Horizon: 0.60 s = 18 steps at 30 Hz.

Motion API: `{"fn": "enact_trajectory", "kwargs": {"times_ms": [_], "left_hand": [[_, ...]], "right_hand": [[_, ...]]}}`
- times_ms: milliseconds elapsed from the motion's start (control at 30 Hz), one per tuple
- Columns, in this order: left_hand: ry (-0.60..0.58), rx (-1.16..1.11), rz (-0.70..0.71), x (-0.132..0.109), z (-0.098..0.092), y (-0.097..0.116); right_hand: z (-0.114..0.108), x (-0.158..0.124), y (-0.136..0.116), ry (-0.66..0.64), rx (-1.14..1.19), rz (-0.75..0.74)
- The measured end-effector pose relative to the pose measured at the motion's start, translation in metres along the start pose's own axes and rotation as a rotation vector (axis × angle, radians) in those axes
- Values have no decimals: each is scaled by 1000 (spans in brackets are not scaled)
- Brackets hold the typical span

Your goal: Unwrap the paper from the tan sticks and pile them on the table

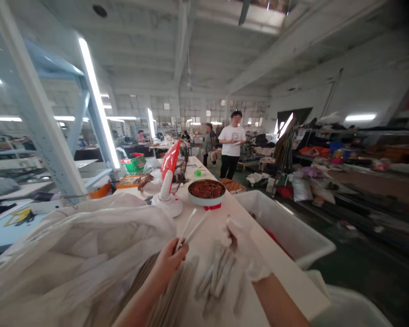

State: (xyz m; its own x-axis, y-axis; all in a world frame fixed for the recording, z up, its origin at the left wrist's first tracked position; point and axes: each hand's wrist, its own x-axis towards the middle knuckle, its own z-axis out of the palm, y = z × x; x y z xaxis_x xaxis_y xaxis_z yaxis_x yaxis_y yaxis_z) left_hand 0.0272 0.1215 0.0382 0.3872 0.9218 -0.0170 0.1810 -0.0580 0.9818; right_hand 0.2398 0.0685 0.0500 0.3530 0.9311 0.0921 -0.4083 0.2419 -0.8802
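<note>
My bare left hand (169,262) is closed round the lower ends of a pair of thin pale strips (191,223), which point away from me over the white table. To its right, my right hand (247,247) wears a white glove. It is smeared by motion, with the fingers partly curled, and whether anything is in them does not show. Below it, a loose group of short grey-white strips (216,274) lies on the table, also blurred. A bundle of longer pale strips (177,290) lies beside and partly behind my left forearm.
A round tin (207,202) of small brown pieces stands ahead on the table (282,277), beside a red-and-white fan (168,181). A big white fabric sack (71,245) fills the left. White plastic bins (286,227) line the right edge. A person in a white shirt (232,141) stands beyond.
</note>
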Motion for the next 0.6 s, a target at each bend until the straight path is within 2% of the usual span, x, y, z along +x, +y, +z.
{"fn": "enact_trajectory", "kwargs": {"times_ms": [100, 233, 433, 600], "left_hand": [[-53, 4, -3, -22, -1, 13], [-120, 93, 39, -39, -5, 22], [-140, 316, 157, -43, -9, 31], [-85, 495, 208, -50, -9, 37]], "right_hand": [[-8, 3, -15, 40, 92, 60], [-16, -1, -22, 12, 97, 106], [-20, -11, -27, -35, 17, 108], [-19, -18, -30, -100, -115, 122]]}}
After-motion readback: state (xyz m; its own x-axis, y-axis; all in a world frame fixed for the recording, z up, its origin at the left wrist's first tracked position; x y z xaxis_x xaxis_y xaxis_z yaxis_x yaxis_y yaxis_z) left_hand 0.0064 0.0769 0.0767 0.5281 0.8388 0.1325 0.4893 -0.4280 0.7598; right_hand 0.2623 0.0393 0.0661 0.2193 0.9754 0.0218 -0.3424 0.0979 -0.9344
